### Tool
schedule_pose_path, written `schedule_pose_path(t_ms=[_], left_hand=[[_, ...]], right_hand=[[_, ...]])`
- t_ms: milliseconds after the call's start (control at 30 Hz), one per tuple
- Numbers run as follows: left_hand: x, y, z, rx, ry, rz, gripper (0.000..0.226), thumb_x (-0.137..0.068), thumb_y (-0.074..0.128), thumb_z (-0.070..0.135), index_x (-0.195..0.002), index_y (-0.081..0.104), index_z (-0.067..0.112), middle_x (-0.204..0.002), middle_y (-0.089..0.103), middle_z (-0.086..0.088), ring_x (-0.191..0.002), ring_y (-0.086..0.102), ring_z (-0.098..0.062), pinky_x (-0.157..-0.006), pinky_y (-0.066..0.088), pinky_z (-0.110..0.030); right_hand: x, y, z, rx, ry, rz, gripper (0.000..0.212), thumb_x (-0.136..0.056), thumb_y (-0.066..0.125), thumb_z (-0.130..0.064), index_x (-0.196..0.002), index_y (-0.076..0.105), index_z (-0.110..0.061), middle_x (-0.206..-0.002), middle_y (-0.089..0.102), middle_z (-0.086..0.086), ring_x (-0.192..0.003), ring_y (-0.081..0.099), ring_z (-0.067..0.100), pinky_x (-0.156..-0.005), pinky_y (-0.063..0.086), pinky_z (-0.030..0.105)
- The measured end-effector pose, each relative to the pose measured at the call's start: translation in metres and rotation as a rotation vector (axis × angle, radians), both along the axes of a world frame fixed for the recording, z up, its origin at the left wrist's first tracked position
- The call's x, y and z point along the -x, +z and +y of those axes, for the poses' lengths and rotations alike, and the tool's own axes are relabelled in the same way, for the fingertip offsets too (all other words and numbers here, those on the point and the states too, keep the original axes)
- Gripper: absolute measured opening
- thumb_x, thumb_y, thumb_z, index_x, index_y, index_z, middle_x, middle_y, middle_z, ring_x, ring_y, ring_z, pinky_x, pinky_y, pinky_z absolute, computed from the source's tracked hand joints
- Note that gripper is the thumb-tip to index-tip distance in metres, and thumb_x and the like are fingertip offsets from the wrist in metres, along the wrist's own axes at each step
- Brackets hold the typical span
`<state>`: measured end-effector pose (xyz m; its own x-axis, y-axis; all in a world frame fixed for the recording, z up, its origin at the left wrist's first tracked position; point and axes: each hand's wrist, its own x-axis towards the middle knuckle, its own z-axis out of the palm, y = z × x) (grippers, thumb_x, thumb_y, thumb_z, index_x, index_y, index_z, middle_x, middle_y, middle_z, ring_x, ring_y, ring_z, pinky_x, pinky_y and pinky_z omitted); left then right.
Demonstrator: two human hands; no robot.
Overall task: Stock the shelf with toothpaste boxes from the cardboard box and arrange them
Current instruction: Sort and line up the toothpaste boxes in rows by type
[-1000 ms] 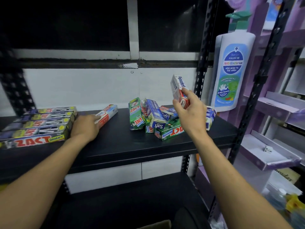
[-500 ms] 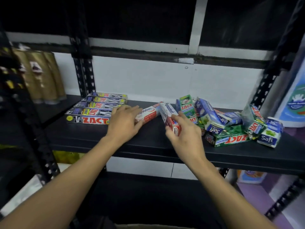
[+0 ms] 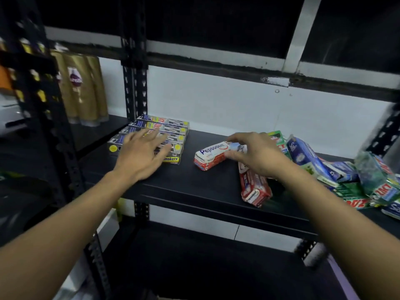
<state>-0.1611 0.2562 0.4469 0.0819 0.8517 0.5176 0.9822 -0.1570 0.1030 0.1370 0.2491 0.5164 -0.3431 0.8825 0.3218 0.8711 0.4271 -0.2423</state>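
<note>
On the black shelf (image 3: 194,187), my left hand (image 3: 142,154) lies flat with fingers spread on a neat row of several grey-and-yellow Zact toothpaste boxes (image 3: 173,128) at the left. My right hand (image 3: 257,154) pinches the right end of a white-and-red Pepsodent box (image 3: 213,155), which lies flat mid-shelf. A second Pepsodent box (image 3: 254,189) lies below that wrist, pointing at the shelf's front edge. To the right, a loose pile of green and blue toothpaste boxes (image 3: 346,176) lies jumbled. The cardboard box is out of view.
Gold bottles (image 3: 86,92) stand on the neighbouring shelf at the left, beyond a black perforated upright (image 3: 134,83). A white wall backs the shelf. A lower black shelf (image 3: 194,267) sits underneath, and another upright (image 3: 385,131) is at the far right.
The view has swung left. My left hand went from the Pepsodent box onto the Zact row. My right hand laid down its raised Pepsodent box and now grips the other one.
</note>
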Motion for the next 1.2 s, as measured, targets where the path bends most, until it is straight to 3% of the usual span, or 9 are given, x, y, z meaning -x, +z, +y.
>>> schedule_pose_path(t_ms=[167,267,367,467,600,767,1000,1067,1200], left_hand=[[0.001,-0.005,0.008,0.085,0.028,0.007,0.067,-0.096,0.011,0.065,-0.149,0.038,0.033,-0.159,0.031,0.006,-0.149,0.020,-0.017,-0.118,0.010,-0.041],[0.003,-0.008,0.012,0.105,0.020,-0.004,0.066,-0.097,0.011,0.067,-0.150,0.036,0.036,-0.159,0.030,0.008,-0.149,0.019,-0.013,-0.119,0.009,-0.040],[0.003,-0.007,0.012,0.106,0.012,-0.039,0.070,-0.092,0.008,0.069,-0.148,0.038,0.039,-0.159,0.030,0.010,-0.149,0.018,-0.011,-0.119,0.006,-0.038],[0.002,-0.006,0.011,0.107,0.014,-0.065,0.068,-0.094,0.011,0.071,-0.147,0.041,0.039,-0.158,0.031,0.011,-0.149,0.018,-0.010,-0.120,0.004,-0.037],[0.001,-0.005,0.011,0.109,0.018,-0.063,0.061,-0.097,0.018,0.066,-0.147,0.041,0.038,-0.158,0.032,0.010,-0.149,0.017,-0.010,-0.120,0.004,-0.037],[0.000,-0.007,0.012,0.111,0.019,-0.051,0.064,-0.097,0.015,0.067,-0.148,0.039,0.037,-0.159,0.030,0.010,-0.150,0.013,-0.010,-0.121,0.003,-0.037],[0.000,-0.009,0.013,0.094,0.022,-0.049,0.070,-0.094,0.010,0.070,-0.148,0.039,0.037,-0.158,0.032,0.009,-0.149,0.015,-0.010,-0.121,0.005,-0.040],[0.000,-0.009,0.013,0.087,0.024,-0.057,0.073,-0.091,0.008,0.070,-0.148,0.040,0.037,-0.158,0.032,0.009,-0.149,0.015,-0.010,-0.121,0.005,-0.040],[0.000,-0.009,0.014,0.083,0.028,-0.051,0.075,-0.090,0.006,0.070,-0.148,0.039,0.036,-0.158,0.032,0.009,-0.149,0.015,-0.011,-0.121,0.005,-0.039]], right_hand=[[0.027,-0.005,0.053,0.109,0.214,-0.268,0.065,-0.084,0.075,-0.038,-0.143,0.048,-0.033,-0.148,0.049,-0.006,-0.137,0.042,0.017,-0.110,0.033,0.031],[0.038,-0.004,0.078,0.177,0.216,-0.396,0.064,-0.086,0.072,-0.042,-0.144,0.047,-0.031,-0.145,0.052,-0.004,-0.132,0.046,0.019,-0.106,0.035,0.030],[0.039,-0.002,0.101,0.194,0.188,-0.391,0.052,-0.085,0.071,-0.049,-0.133,0.056,-0.034,-0.127,0.063,-0.004,-0.114,0.055,0.020,-0.094,0.043,0.031],[0.041,-0.005,0.121,0.186,0.149,-0.382,0.046,-0.087,0.066,-0.052,-0.126,0.060,-0.030,-0.118,0.065,-0.002,-0.110,0.056,0.023,-0.088,0.044,0.031],[0.054,-0.011,0.148,0.113,0.022,-0.357,0.056,-0.087,0.064,-0.054,-0.134,0.057,-0.024,-0.130,0.060,0.004,-0.119,0.052,0.027,-0.096,0.044,0.034],[0.069,-0.023,0.174,0.070,-0.093,-0.315,0.056,-0.087,0.061,-0.059,-0.131,0.057,-0.026,-0.127,0.060,0.008,-0.115,0.054,0.032,-0.097,0.047,0.047],[0.053,0.000,0.176,0.162,-0.028,-0.463,0.076,-0.085,0.071,-0.045,-0.150,0.037,-0.024,-0.147,0.049,0.002,-0.134,0.044,0.026,-0.109,0.037,0.035],[0.045,0.000,0.175,0.132,-0.083,-0.545,0.075,-0.087,0.069,-0.043,-0.151,0.033,-0.027,-0.149,0.045,0.003,-0.136,0.042,0.026,-0.109,0.038,0.038],[0.041,-0.006,0.184,0.118,-0.097,-0.522,0.068,-0.088,0.068,-0.045,-0.148,0.039,-0.030,-0.143,0.050,0.006,-0.129,0.047,0.028,-0.104,0.042,0.041]])
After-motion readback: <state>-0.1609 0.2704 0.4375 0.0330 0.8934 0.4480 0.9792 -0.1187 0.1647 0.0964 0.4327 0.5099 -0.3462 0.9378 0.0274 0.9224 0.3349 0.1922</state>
